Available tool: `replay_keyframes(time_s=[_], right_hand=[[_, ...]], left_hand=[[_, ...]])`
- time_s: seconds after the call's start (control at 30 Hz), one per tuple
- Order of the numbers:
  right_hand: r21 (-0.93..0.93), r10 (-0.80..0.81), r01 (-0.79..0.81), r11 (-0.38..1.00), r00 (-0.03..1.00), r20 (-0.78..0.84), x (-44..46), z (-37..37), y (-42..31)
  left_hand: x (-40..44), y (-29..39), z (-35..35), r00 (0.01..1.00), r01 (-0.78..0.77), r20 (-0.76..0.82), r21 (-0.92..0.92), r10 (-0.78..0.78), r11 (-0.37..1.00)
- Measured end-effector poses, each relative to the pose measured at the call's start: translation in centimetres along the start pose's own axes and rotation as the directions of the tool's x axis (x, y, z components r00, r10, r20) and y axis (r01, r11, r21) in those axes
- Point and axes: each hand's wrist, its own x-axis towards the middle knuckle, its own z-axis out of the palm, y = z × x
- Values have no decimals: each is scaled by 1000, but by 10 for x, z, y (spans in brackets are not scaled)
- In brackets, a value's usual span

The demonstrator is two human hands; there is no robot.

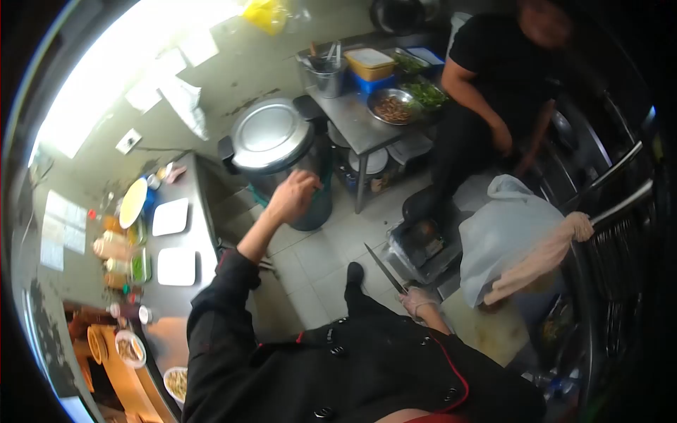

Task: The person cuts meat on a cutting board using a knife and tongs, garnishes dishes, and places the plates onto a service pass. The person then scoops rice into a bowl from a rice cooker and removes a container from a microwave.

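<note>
My right hand (421, 304), in what looks like a clear plastic glove, grips the handle of a knife (384, 268). The long narrow blade points up and away, over the tiled floor. My left hand (293, 197) is raised ahead of me with its fingers curled in; nothing shows in it. From this view it overlaps the front of a large metal pot (271, 134) with a shiny lid and dark handles; I cannot tell whether they touch. Close to my right hand lies a pale cutting board (486, 328) with yellowish stains.
A co-worker in black (486, 84) stands at the far right, beside a steel table (352, 130) bearing a bowl of brown food (393, 107) and greens. White trays (176, 266) and bottles line the left counter. A whitish plastic bag (508, 218) hangs at right, above a dark bin (421, 243).
</note>
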Motion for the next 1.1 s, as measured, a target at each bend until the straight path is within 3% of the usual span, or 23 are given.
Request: replay_keyframes(time_s=[0.1, 0.13, 0.2, 0.23, 0.3, 0.37, 0.43, 0.5, 0.53, 0.6, 0.63, 0.7, 0.73, 0.83, 0.87, 0.97, 1.0, 1.1], right_hand=[[108, 81, -83, 991, 996, 23, 15, -46, -29], [120, 23, -20, 993, 999, -23, 39, -41, -22], [214, 79, -76, 974, 997, -5, 64, -51, -31], [254, 116, -114, 960, 993, 10, 64, -65, -38], [295, 172, -165, 941, 985, 4, 63, -85, -60], [328, 217, -197, 924, 976, -24, 72, -100, -69], [377, 251, -208, 903, 966, -68, 82, -95, -79], [478, 388, -324, 816, 921, -38, 88, -84, -95], [522, 454, -379, 765, 891, -19, 90, -81, -101], [592, 557, -465, 658, 830, 33, 95, -71, -115], [623, 593, -497, 604, 802, 65, 99, -63, -124], [659, 618, -524, 540, 778, 112, 108, -41, -136], [669, 609, -517, 534, 784, 120, 118, -25, -139], [664, 574, -537, 520, 796, 194, 136, -18, -169], [659, 564, -549, 514, 795, 223, 142, -27, -183], [723, 505, -531, 442, 814, 289, 149, -59, -215], [709, 519, -507, 491, 823, 230, 152, -58, -219], [676, 540, -463, 573, 834, 114, 155, -54, -226]], left_hand=[[88, -40, 13, 990, -131, 59, 18, 130, 991], [111, -57, 19, 985, -148, 97, 17, 146, 989], [160, -100, 28, 954, -214, 220, 32, 202, 976], [188, -126, 33, 911, -365, 256, 139, 323, 920], [241, -171, 32, 897, -330, 388, 269, 212, 905], [297, -203, 19, 936, -226, 340, 395, 87, 890], [360, -250, 12, 972, -168, 229, 488, 60, 857], [407, -267, -4, 989, -80, 143, 432, 19, 898], [431, -287, 0, 973, -78, 228, 484, -39, 872], [471, -317, 9, 913, -81, 369, 582, -174, 809], [486, -330, 13, 812, -82, 505, 594, -292, 800], [500, -344, 18, 496, -97, 710, 617, -499, 781], [505, -365, 32, 319, -79, 734, 651, -600, 755], [482, -392, 44, 222, 94, 788, 569, -574, 817], [471, -375, 30, 272, -22, 804, 555, -529, 832], [480, -400, 44, 215, -28, 817, 553, -536, 832], [482, -409, 42, 225, 36, 865, 452, -448, 891], [490, -390, 9, 239, 8, 859, 465, -453, 885]])
